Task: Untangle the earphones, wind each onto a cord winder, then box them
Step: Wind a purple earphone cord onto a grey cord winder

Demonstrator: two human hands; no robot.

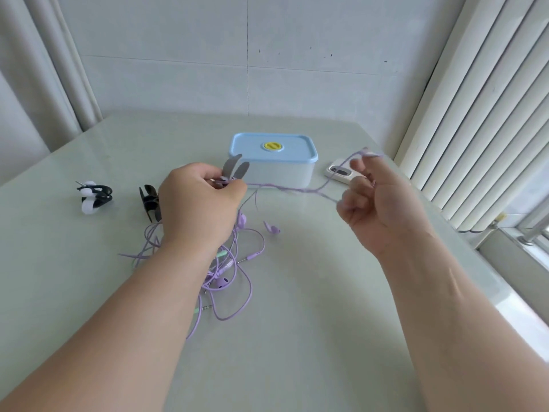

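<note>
Head view, left hand (202,200), right hand (383,203), cord (297,190) between

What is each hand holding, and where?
The left hand grips the grey winder at its base; the right hand holds the purple cord mid-length.

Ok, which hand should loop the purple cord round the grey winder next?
Probably right. The right hand holds the taut purple cord out to the side, free to swing it round; the left hand is busy gripping the grey winder at the cord's other end.
</note>
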